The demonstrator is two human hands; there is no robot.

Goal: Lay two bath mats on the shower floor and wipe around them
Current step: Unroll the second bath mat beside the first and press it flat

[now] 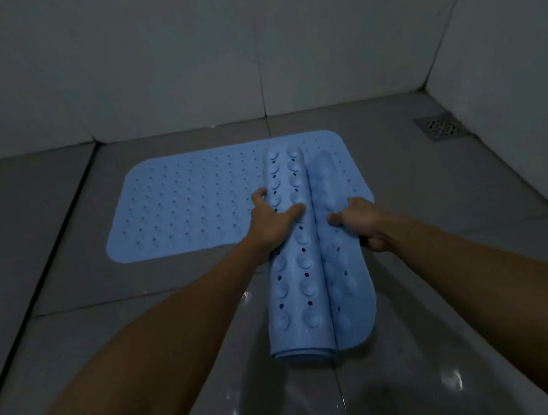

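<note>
One light blue bath mat (182,204) lies flat on the grey tiled shower floor (65,260), near the back wall. A second blue mat (304,272) is partly rolled, suction cups facing up, and its far end overlaps the flat mat's right part. My left hand (272,219) grips the roll from the left, thumb over its top. At the roll's right side my right hand (359,222) holds the loose flap's edge with curled fingers.
A square metal drain (439,127) sits in the floor's back right corner. White tiled walls (245,45) close the back and right sides. The near floor tiles look wet and shiny. A dark groove (48,266) runs along the left.
</note>
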